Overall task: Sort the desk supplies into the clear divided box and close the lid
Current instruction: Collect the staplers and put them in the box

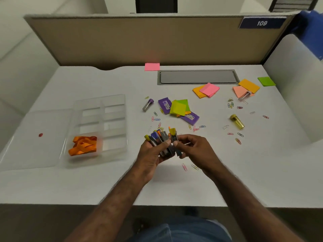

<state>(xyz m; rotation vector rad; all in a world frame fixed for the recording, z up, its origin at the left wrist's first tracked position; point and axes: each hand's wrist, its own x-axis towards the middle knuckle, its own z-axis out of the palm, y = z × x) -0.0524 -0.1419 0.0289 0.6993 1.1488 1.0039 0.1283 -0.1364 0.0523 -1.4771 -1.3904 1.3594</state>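
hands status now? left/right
Left hand: holding a bundle of small tubes.
Right hand: pinching one yellow-capped tube at the bundle.

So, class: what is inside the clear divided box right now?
Orange bands fill the near left compartment of the clear divided box. The other compartments look empty. Anything beneath the bands is hidden.

White desk (pixel 174 186): clear divided box (pixel 97 130), sticky notes (pixel 209 89), paper clips (pixel 230 104), capped tubes (pixel 237 121), purple cases (pixel 164 104).

An office cubicle: a white desk (pixel 52 180) backed by a tan partition (pixel 122 39) bearing a number plate (pixel 262 23) reading 109.
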